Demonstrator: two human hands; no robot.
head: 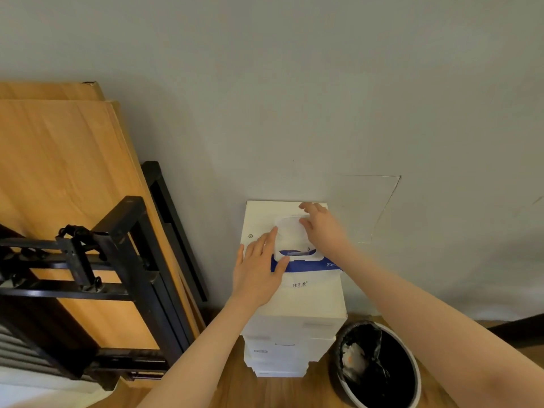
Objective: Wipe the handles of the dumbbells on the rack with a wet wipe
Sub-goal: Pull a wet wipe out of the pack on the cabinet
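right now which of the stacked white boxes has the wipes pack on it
The top box of the stack: the wipes pack lies on it under both hands, its flip lid raised. The lower boxes carry only boxes.

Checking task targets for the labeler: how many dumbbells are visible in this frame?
0. No dumbbell shows. The black rack at left is cut by the frame edge, so some may be hidden there. Both hands are on the wipes pack on the white boxes.

This looks like a storage corner of an ordinary room: a plain grey wall [294, 83], wooden boards [59, 172] leaning against it, black metal frames [123, 260] beside them, stacked white boxes [294, 334] and a lined bin [379, 366] on wooden floor [235, 390].
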